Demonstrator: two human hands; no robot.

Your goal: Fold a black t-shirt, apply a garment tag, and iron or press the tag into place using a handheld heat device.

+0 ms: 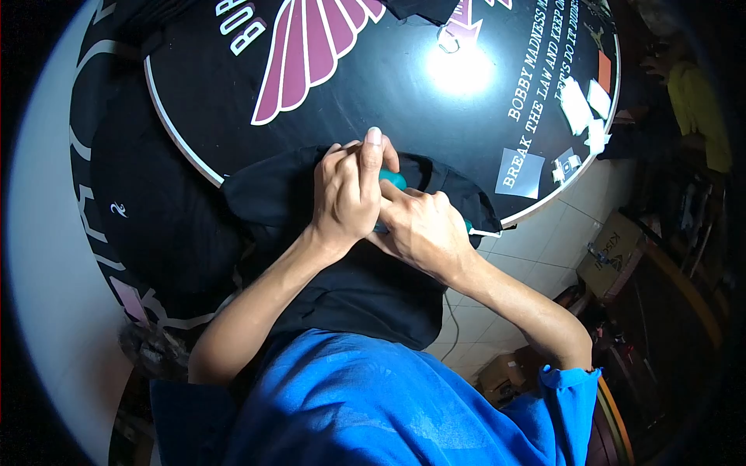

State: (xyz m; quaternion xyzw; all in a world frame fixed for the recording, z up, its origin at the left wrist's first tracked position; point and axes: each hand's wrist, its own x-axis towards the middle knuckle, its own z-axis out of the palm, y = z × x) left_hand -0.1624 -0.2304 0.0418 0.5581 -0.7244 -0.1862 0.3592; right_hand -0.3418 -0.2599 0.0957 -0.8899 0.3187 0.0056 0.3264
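Note:
A black cloth piece (272,190), perhaps a garment, drapes over the near edge of the round table and down onto my lap. My left hand (346,186) is closed above it, thumb pointing up and fingers curled; what it grips is hidden. Pressed against it from the right, my right hand (427,229) is wrapped round a teal-green object (394,179). Only small parts of that object show, between the two hands and beside the right wrist, so its kind cannot be made out.
The round black table (210,93) carries pink and white printing. Dark cloth (420,9) lies at its far side. White pieces (576,107) and a pale square sheet (519,173) sit at its right. A cardboard box (610,247) and a cable (454,326) are lower right.

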